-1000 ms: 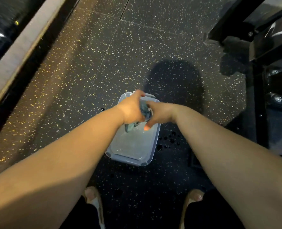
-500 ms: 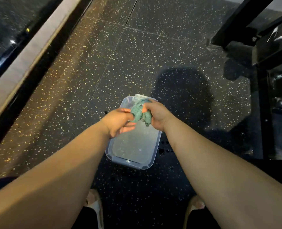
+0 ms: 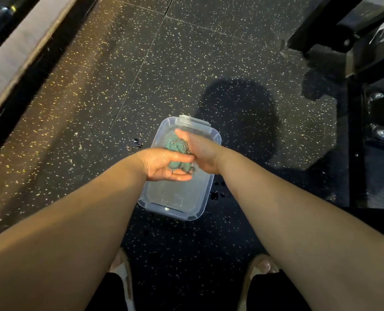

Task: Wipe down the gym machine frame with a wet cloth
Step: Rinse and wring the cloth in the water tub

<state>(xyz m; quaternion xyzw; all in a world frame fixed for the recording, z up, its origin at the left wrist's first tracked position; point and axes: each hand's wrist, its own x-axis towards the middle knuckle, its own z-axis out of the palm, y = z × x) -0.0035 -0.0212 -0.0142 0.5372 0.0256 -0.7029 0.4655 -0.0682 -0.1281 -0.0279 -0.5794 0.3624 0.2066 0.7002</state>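
A bunched green cloth (image 3: 177,146) with a checkered patch hangs over a clear plastic tub (image 3: 200,209) of water on the floor. My right hand (image 3: 200,151) is closed around the cloth's upper part. My left hand (image 3: 164,163) lies palm up beneath and beside it, fingers curled against the cloth's lower end. The black gym machine frame (image 3: 355,135) stands at the right, an arm's length from the tub.
Dark speckled rubber flooring (image 3: 186,63) surrounds the tub, with water drops (image 3: 215,195) right of it and a few (image 3: 137,142) to its left. A pale ledge (image 3: 18,50) runs along the upper left. My feet (image 3: 263,265) show at the bottom.
Both hands were clenched on the cloth together, then parted. The right hand now holds the cloth higher while the left has turned palm up under it.
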